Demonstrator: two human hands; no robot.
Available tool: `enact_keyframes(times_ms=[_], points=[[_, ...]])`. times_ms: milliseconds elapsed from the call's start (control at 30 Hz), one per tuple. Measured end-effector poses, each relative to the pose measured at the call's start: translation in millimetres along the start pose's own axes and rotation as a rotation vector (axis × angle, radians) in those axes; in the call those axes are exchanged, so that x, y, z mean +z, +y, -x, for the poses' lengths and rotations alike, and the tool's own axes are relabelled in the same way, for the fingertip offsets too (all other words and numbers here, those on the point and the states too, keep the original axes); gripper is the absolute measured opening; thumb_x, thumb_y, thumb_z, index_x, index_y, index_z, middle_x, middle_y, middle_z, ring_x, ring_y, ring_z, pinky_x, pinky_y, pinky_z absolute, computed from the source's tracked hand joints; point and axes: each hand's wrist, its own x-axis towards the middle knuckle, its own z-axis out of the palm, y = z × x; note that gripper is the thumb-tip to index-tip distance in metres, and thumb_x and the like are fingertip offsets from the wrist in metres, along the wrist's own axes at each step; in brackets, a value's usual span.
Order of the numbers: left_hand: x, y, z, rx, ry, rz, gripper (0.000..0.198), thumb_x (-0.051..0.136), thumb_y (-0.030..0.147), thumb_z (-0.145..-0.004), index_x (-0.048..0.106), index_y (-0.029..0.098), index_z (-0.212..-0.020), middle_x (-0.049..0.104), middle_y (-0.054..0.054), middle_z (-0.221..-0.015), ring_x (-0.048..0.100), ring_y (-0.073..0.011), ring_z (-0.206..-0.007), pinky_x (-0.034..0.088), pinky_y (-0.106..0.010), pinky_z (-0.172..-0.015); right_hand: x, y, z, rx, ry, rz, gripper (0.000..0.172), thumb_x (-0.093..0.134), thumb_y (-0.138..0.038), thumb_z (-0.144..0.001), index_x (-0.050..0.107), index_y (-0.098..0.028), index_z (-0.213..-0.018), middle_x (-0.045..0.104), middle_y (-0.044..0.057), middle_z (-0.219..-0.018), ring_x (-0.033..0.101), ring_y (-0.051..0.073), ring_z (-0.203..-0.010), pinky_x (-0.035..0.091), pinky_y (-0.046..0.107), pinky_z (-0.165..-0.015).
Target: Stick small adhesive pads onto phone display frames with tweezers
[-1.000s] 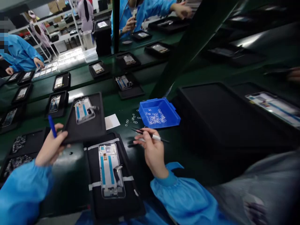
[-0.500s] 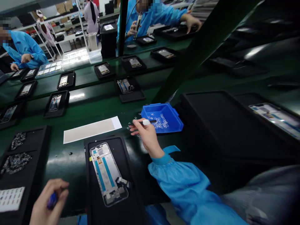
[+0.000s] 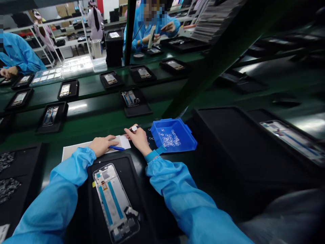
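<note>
A sheet strip (image 3: 71, 151) with a white right end lies beyond the tray. My left hand (image 3: 101, 145) rests on it, with a blue pen-shaped tool (image 3: 116, 148) held under the fingers. Close to the strip's right end, my right hand (image 3: 139, 139) is closed on a slim dark tool with a white band (image 3: 134, 128), probably tweezers; its tip is hard to make out. Nearer me, an open phone frame (image 3: 114, 200) with two blue strips and a loose flex cable lies in a black tray (image 3: 129, 169).
Right of my right hand stands a blue bin (image 3: 188, 137) of small clear rings, with several loose ones beside it. Black trays (image 3: 228, 135) fill the right side; a parts tray (image 3: 27, 176) is at left. A slanted green post (image 3: 198, 81) rises behind the bin. Co-workers sit across the line.
My left hand has moved from the lower left up onto the strip. My right hand has gone left from the blue bin to the strip's right end. The view has shifted slightly.
</note>
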Motion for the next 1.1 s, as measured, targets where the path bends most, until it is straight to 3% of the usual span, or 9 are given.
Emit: enact_keyframes(times_ms=[267, 467, 600, 700, 800, 867, 967, 1100], points=[[-1.1, -0.1, 1.6, 0.013, -0.035, -0.025, 0.045, 0.05, 0.025, -0.095, 0.056, 0.043, -0.135, 0.045, 0.001, -0.153, 0.068, -0.0219, -0.11, 0.054, -0.029, -0.085, 4.7, 2.5, 2.0, -0.023, -0.007, 0.107, 0.022, 0.071, -0.028, -0.079, 0.053, -0.022, -0.067, 0.07, 0.001, -0.061, 0.071, 0.021, -0.065, 0.051, 0.027, -0.062], [1.3, 1.1, 2.4, -0.001, -0.024, 0.026, 0.045, 0.051, 0.024, -0.093, 0.058, 0.044, -0.133, 0.046, 0.003, -0.152, 0.067, -0.0222, -0.109, 0.054, -0.031, -0.087, 6.8, 3.0, 1.1, -0.007, 0.004, 0.001, 0.022, 0.072, -0.027, -0.077, 0.054, -0.022, -0.066, 0.07, 0.002, -0.058, 0.072, 0.022, -0.063, 0.052, 0.027, -0.06], [2.5, -2.2, -0.6, -0.028, 0.011, 0.108, 0.042, 0.057, 0.025, -0.09, 0.063, 0.046, -0.126, 0.05, 0.007, -0.148, 0.066, -0.0197, -0.11, 0.053, -0.027, -0.089, -1.6, -10.4, 11.8, 0.009, 0.057, -0.164, 0.03, 0.069, -0.043, -0.079, 0.05, -0.022, -0.072, 0.071, 0.004, -0.062, 0.074, 0.021, -0.065, 0.049, 0.023, -0.05], [-7.0, -8.7, 4.2, -0.095, 0.095, 0.18, 0.038, 0.057, 0.025, -0.089, 0.067, 0.038, -0.123, 0.053, 0.003, -0.144, 0.063, -0.0208, -0.115, 0.05, -0.028, -0.094, -17.7, -26.2, 44.2, -0.003, 0.094, -0.265, 0.04, 0.067, -0.057, -0.077, 0.047, -0.023, -0.075, 0.071, 0.003, -0.063, 0.074, 0.02, -0.066, 0.044, 0.02, -0.044], [-24.7, -12.0, 26.4, -0.242, 0.246, 0.263, 0.04, 0.045, 0.03, -0.094, 0.064, 0.02, -0.127, 0.062, -0.009, -0.13, 0.066, -0.0217, -0.104, 0.051, -0.031, -0.091, -30.6, -40.4, 87.7, 0.005, 0.003, -0.366, 0.043, 0.073, -0.057, -0.072, 0.048, -0.022, -0.073, 0.061, -0.002, -0.047, 0.072, 0.02, -0.057, 0.037, 0.018, -0.038], [-34.9, -7.2, 49.6, -0.352, 0.317, 0.428, 0.041, 0.044, 0.038, -0.094, 0.068, 0.014, -0.117, 0.07, -0.009, -0.103, 0.067, -0.0202, -0.084, 0.053, -0.03, -0.079, -31.5, -47.5, 109.7, 0.014, -0.116, -0.37, 0.041, 0.075, -0.055, -0.073, 0.05, -0.022, -0.071, 0.055, -0.005, -0.041, 0.072, 0.021, -0.055, 0.039, 0.019, -0.038], [-38.9, 10.4, 84.0, -0.385, 0.269, 0.669, 0.04, 0.053, 0.05, -0.085, 0.072, 0.016, -0.092, 0.067, -0.002, -0.071, 0.061, -0.0176, -0.066, 0.049, -0.026, -0.064, -21.7, -54.3, 121.6, 0.029, -0.285, -0.316, 0.041, 0.075, -0.056, -0.072, 0.053, -0.021, -0.071, 0.058, -0.004, -0.044, 0.073, 0.022, -0.057, 0.044, 0.02, -0.04], [-26.5, 32.7, 107.2, -0.343, 0.179, 0.691, 0.04, 0.052, 0.052, -0.083, 0.071, 0.018, -0.076, 0.062, 0.001, -0.059, 0.056, -0.0156, -0.057, 0.041, -0.024, -0.053, -6.5, -56.5, 115.5, 0.027, -0.369, -0.247, 0.037, 0.074, -0.051, -0.072, 0.053, -0.021, -0.072, 0.066, -0.001, -0.057, 0.071, 0.019, -0.056, 0.048, 0.021, -0.042]])
